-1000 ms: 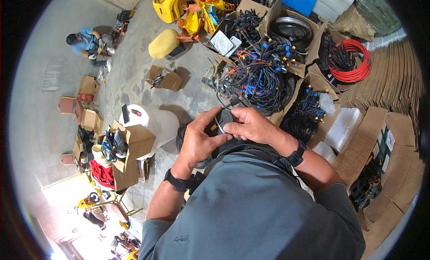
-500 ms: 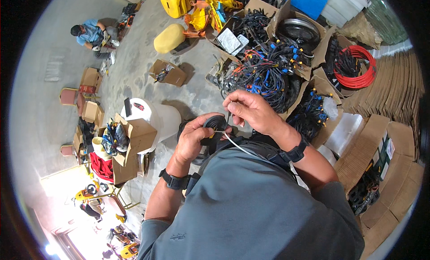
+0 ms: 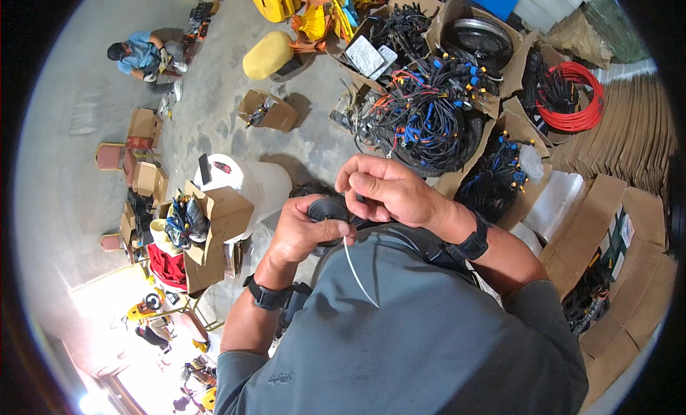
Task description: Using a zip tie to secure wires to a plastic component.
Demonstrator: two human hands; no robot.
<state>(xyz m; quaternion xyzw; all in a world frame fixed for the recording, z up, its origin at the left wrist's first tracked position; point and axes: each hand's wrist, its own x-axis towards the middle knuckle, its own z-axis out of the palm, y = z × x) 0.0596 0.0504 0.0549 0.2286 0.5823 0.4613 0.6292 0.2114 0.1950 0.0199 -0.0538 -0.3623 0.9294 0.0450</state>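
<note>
In front of my chest, my left hand [image 3: 296, 233] is closed round a flat black cable coil [image 3: 326, 209], its rings facing up. A thin white strip [image 3: 359, 276], like a cable tie, comes out by the left thumb and hangs down over my grey shirt. My right hand [image 3: 400, 193] is just right of the coil, its fingers curled in and pressed together. Something dark shows at those fingertips, too small and covered to name.
Ahead to the right stand open cartons with tangled cables [image 3: 429, 115] and a red hose coil [image 3: 569, 97]. A white drum [image 3: 257, 190] with a carton [image 3: 229, 215] beside it stands left. Another person [image 3: 146, 54] sits far left by the wall.
My right hand has drawn back a little to the left and down. The coil has shifted left and lower with my left hand. The white strip's free end now hangs more steeply downward.
</note>
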